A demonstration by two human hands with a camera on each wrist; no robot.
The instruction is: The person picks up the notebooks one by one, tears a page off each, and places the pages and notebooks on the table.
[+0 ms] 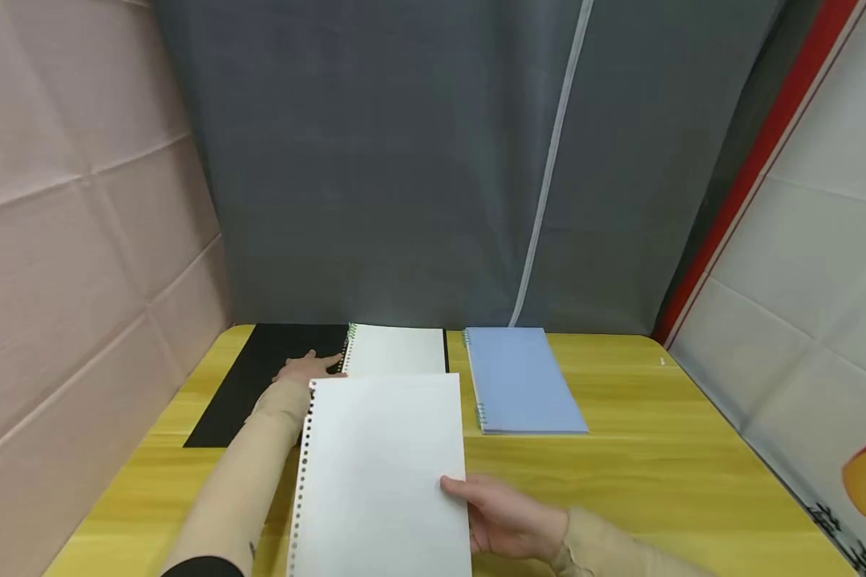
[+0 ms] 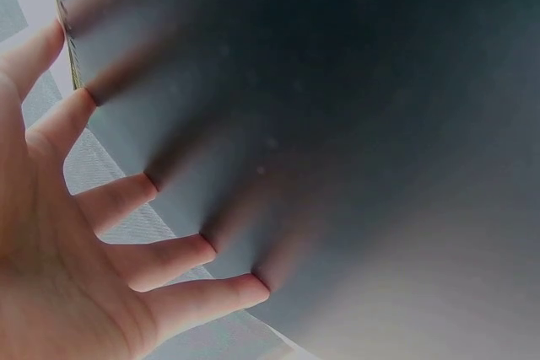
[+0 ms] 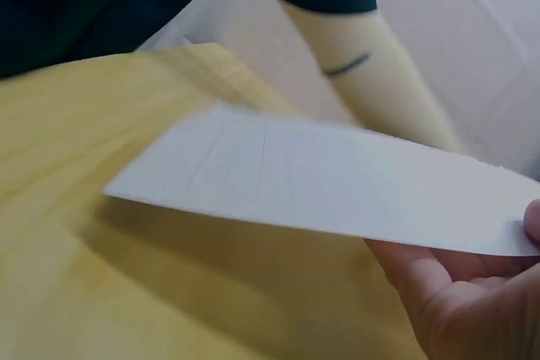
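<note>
A: Item one, the loose sheet (image 1: 386,473). We log it lifted off the tabletop (image 1: 657,481), in front of the open notebook (image 1: 397,350), punched holes along its left edge.

B: Grip on it?

A: Right hand (image 1: 508,521), thumb on top and fingers beneath, pinching the sheet's right edge. The right wrist view shows the sheet (image 3: 337,183) held clear of the wood and sagging away from the hand (image 3: 472,292).

B: Item two?

A: Left hand (image 1: 299,373), at the notebook's left side. Fingers (image 2: 126,196) straight and spread, pressing flat on the black cover (image 2: 337,124); nothing is held.

B: Other stock?

A: A blue notebook (image 1: 523,381), closed, right of the open one and apart from it.

B: Risks, as we judge them?

A: Three. A one-edge pinch may let the sheet droop and crease, or slip if the thumb relaxes. The punched edge could snag on the green coil (image 1: 348,344) if the sheet is carried back over the notebook, tearing the holes. If the left hand lifts, the cover may swing shut or the notebook may slide.
</note>
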